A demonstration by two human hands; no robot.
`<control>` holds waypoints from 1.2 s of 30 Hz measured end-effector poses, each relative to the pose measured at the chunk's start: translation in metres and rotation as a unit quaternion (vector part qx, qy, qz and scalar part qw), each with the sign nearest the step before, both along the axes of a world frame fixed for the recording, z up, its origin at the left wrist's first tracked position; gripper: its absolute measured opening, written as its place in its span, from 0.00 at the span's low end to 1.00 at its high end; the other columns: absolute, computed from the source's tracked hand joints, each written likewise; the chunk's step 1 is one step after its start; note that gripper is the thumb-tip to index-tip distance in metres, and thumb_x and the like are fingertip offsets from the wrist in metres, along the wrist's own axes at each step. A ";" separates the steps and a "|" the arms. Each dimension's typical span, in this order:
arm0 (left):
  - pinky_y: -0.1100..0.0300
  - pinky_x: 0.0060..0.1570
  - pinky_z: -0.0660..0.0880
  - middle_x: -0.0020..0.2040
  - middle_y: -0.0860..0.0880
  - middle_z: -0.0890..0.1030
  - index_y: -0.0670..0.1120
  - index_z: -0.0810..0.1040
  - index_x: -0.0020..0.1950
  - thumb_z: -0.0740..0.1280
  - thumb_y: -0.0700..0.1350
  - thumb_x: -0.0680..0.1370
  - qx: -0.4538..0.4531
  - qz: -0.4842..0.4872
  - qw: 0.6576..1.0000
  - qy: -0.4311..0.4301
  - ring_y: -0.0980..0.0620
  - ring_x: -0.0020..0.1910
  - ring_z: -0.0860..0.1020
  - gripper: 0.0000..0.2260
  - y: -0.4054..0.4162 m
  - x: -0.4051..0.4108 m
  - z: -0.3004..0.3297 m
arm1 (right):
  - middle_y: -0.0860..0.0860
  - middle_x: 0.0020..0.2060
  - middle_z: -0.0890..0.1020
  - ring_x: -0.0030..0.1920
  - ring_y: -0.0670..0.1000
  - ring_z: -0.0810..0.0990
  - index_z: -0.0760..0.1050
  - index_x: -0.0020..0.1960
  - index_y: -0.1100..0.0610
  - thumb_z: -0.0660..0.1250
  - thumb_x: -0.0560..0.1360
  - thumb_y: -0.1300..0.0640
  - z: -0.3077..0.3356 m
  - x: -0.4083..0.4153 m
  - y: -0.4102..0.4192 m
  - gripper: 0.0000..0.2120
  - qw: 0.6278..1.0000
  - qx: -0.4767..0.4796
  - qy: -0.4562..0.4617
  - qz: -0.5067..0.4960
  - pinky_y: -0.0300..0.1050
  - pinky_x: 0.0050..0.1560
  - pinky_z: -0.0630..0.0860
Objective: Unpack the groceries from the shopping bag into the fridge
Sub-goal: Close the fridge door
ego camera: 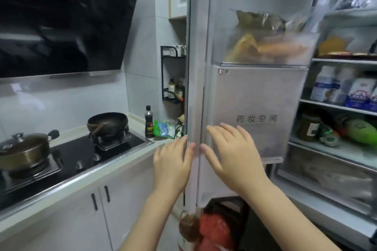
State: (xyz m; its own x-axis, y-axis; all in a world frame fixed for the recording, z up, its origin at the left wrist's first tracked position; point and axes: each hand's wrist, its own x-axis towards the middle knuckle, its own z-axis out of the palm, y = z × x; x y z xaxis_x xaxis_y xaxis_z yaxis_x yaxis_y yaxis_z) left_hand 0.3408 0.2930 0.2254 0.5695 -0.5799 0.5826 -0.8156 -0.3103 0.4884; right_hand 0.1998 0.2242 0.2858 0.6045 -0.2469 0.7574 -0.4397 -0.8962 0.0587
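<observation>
At the fridge door [259, 112], left hand [173, 161] and right hand [230, 155] lie flat, fingers straight, holding nothing. Shopping bag [216, 230] sits at six o'clock below them.

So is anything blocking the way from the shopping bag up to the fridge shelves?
No. The fridge door is swung open, both hands on its edge: left hand, right hand. The shelves are exposed, though crowded. The shopping bag sits below.

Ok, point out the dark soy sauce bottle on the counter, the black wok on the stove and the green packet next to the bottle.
dark soy sauce bottle [149, 123]: head view, on its label.
black wok [108, 121]: head view, on its outer wall.
green packet [163, 128]: head view, on its printed front.
</observation>
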 end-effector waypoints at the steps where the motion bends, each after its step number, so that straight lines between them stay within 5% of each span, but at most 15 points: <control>1: 0.46 0.69 0.63 0.69 0.54 0.73 0.54 0.69 0.70 0.40 0.65 0.76 -0.018 -0.015 1.000 0.011 0.53 0.70 0.67 0.31 -0.008 0.008 0.006 | 0.50 0.54 0.83 0.59 0.54 0.78 0.76 0.60 0.57 0.56 0.76 0.45 0.011 0.011 0.000 0.22 1.000 -0.019 -0.007 0.005 0.53 0.61 0.71; 7: 0.47 0.57 0.74 0.63 0.53 0.76 0.54 0.68 0.67 0.50 0.55 0.79 -0.124 -0.190 0.969 0.102 0.51 0.62 0.74 0.19 -0.056 0.039 0.031 | 0.54 0.52 0.82 0.60 0.57 0.77 0.78 0.56 0.59 0.58 0.76 0.50 0.061 0.073 -0.018 0.17 0.987 -0.153 0.016 0.050 0.53 0.63 0.71; 11: 0.57 0.69 0.64 0.73 0.55 0.66 0.53 0.59 0.75 0.51 0.56 0.81 -0.173 -0.258 0.940 0.141 0.60 0.72 0.64 0.22 -0.062 0.038 0.033 | 0.56 0.57 0.81 0.68 0.59 0.70 0.79 0.51 0.57 0.56 0.76 0.51 0.088 0.095 -0.041 0.16 0.967 -0.241 0.083 -0.020 0.63 0.70 0.59; 16: 0.55 0.76 0.52 0.75 0.61 0.54 0.54 0.53 0.76 0.51 0.59 0.79 -0.144 -0.230 0.943 0.190 0.65 0.74 0.52 0.27 -0.065 0.041 0.020 | 0.56 0.59 0.80 0.70 0.60 0.67 0.81 0.47 0.57 0.62 0.74 0.52 0.117 0.098 -0.057 0.12 0.942 -0.311 0.082 -0.095 0.71 0.68 0.54; 25: 0.59 0.72 0.54 0.75 0.59 0.59 0.58 0.55 0.75 0.50 0.61 0.79 -0.144 -0.192 0.966 0.095 0.63 0.73 0.54 0.25 -0.050 0.026 0.014 | 0.52 0.62 0.78 0.72 0.56 0.65 0.79 0.48 0.54 0.56 0.77 0.54 0.110 0.073 -0.057 0.13 0.932 -0.353 0.026 -0.081 0.68 0.70 0.57; 30: 0.55 0.72 0.53 0.76 0.55 0.57 0.55 0.61 0.74 0.51 0.57 0.80 -0.177 -0.170 0.969 -0.005 0.60 0.75 0.51 0.23 -0.039 0.011 0.017 | 0.51 0.62 0.79 0.72 0.56 0.65 0.79 0.49 0.53 0.57 0.77 0.55 0.105 0.042 -0.052 0.12 0.927 -0.369 -0.016 -0.068 0.68 0.69 0.58; 36: 0.46 0.73 0.53 0.78 0.51 0.52 0.55 0.54 0.76 0.53 0.56 0.80 -0.190 -0.201 0.958 -0.079 0.52 0.77 0.48 0.24 -0.042 -0.011 0.032 | 0.53 0.65 0.76 0.72 0.59 0.64 0.80 0.53 0.54 0.60 0.78 0.52 0.097 -0.007 -0.046 0.11 0.931 -0.357 -0.034 -0.065 0.71 0.66 0.60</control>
